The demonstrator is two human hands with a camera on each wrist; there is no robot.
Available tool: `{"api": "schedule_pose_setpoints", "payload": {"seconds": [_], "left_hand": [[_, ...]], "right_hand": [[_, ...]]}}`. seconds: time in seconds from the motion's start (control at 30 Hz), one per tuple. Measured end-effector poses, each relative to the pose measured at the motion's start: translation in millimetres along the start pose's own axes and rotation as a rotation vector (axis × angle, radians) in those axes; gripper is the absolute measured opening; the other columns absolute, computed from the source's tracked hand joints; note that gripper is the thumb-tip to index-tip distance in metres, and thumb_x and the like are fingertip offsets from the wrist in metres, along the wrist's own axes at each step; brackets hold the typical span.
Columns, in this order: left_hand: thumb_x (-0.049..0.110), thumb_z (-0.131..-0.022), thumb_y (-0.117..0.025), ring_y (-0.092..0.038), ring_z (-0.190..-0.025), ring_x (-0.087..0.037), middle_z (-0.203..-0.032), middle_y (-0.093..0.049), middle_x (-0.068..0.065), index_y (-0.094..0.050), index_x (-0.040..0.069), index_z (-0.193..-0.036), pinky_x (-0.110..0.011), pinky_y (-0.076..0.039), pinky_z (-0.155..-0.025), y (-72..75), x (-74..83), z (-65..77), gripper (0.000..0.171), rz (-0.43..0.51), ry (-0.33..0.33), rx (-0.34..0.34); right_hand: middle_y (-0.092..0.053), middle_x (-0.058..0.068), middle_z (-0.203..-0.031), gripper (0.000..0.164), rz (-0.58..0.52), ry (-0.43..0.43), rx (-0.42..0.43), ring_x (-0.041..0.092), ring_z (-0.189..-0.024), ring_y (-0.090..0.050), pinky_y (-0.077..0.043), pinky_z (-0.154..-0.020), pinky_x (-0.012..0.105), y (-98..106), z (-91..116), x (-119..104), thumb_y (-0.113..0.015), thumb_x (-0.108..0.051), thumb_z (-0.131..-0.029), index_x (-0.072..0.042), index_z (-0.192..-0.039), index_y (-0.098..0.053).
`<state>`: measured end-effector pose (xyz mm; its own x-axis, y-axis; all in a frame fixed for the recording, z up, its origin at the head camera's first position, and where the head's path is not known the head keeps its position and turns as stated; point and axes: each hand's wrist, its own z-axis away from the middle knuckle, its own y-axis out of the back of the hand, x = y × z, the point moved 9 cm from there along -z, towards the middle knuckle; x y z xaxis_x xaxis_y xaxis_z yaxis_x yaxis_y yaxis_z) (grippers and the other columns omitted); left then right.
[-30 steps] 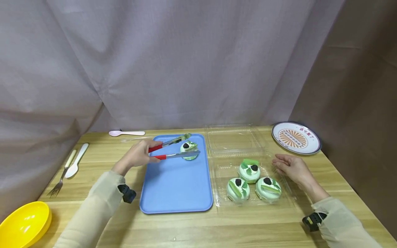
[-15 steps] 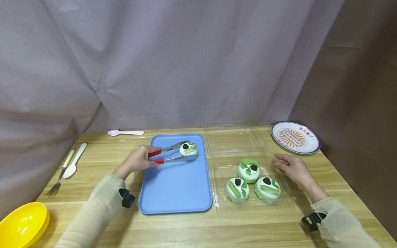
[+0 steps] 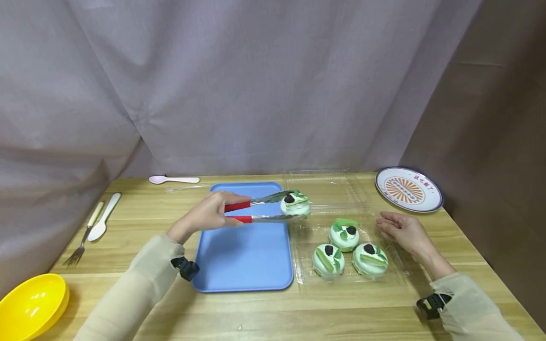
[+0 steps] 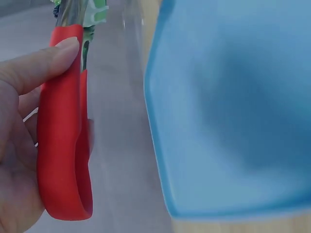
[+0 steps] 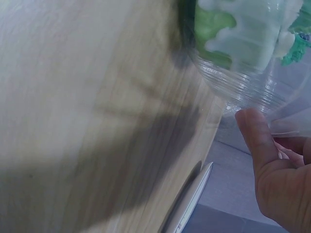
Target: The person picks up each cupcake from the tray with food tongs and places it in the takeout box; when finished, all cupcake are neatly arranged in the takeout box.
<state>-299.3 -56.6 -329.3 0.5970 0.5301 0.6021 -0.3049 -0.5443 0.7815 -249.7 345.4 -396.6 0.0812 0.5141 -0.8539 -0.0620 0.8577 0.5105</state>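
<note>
My left hand (image 3: 213,210) holds red-handled metal tongs (image 3: 239,219), thumb on one handle arm in the left wrist view. Between the tongs' tips is a pale green cake (image 3: 295,205) topped with a dark berry and green pieces. It is above the right edge of the blue tray (image 3: 245,265), beside the clear plastic container (image 3: 304,255). Inside that container sit three similar cakes (image 3: 370,260). My right hand (image 3: 403,232) pinches the container's right rim, the thumb (image 5: 255,133) against its wall in the right wrist view.
The container's clear lid (image 3: 322,189) lies folded back behind it. A patterned plate (image 3: 409,189) is at the back right. To the left are a yellow bowl (image 3: 34,303), a fork (image 3: 83,241), a white spoon (image 3: 104,218) and a pink spoon (image 3: 172,180).
The tongs have closed on the cake at the back of the blue tray. My left hand has carried it up and right towards the container. The right hand stays in place.
</note>
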Motion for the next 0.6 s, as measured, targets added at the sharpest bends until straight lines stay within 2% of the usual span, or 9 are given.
{"api": "schedule_pose_setpoints", "payload": {"seconds": [0.1,0.2,0.37,0.6], "left_hand": [[0.013,-0.076,-0.082,-0.065,-0.113,-0.024,-0.123,-0.07,-0.01,-0.064,0.006,-0.129,-0.039,-0.052,-0.091,-9.9,12.5,-10.7,0.057,-0.042,-0.034,-0.042],[0.015,-0.076,-0.082,-0.066,-0.11,-0.023,-0.121,-0.071,-0.009,-0.065,0.007,-0.128,-0.035,-0.052,-0.085,-18.2,19.1,-19.5,0.055,-0.078,-0.047,-0.077],[0.016,-0.076,-0.081,-0.065,-0.111,-0.022,-0.12,-0.071,-0.008,-0.066,0.009,-0.127,-0.035,-0.053,-0.087,-26.1,29.9,-30.8,0.053,-0.125,-0.079,-0.125],[0.016,-0.075,-0.082,-0.064,-0.114,-0.021,-0.119,-0.072,-0.007,-0.067,0.009,-0.126,-0.035,-0.052,-0.091,-33.2,35.2,-41.5,0.053,-0.173,-0.092,-0.175]], "right_hand": [[-0.041,0.045,-0.134,0.047,0.001,-0.003,-0.001,-0.02,-0.085,-0.054,-0.053,-0.078,0.012,-0.4,0.0,0.3,-0.044,0.003,-0.1,0.028,-0.136,-0.027],[-0.041,0.045,-0.134,0.048,0.003,-0.014,-0.003,-0.02,-0.085,-0.054,-0.053,-0.079,0.012,-1.0,-0.2,1.6,-0.044,0.003,-0.1,0.027,-0.137,-0.027],[-0.041,0.045,-0.134,0.047,0.004,-0.014,-0.005,-0.02,-0.085,-0.054,-0.053,-0.078,0.012,-0.5,0.2,2.3,-0.042,0.003,-0.1,0.028,-0.137,-0.027],[-0.041,0.045,-0.134,0.047,0.001,-0.011,-0.005,-0.02,-0.086,-0.054,-0.053,-0.079,0.013,-0.1,-0.1,1.2,-0.043,0.003,-0.1,0.027,-0.138,-0.027]]}}
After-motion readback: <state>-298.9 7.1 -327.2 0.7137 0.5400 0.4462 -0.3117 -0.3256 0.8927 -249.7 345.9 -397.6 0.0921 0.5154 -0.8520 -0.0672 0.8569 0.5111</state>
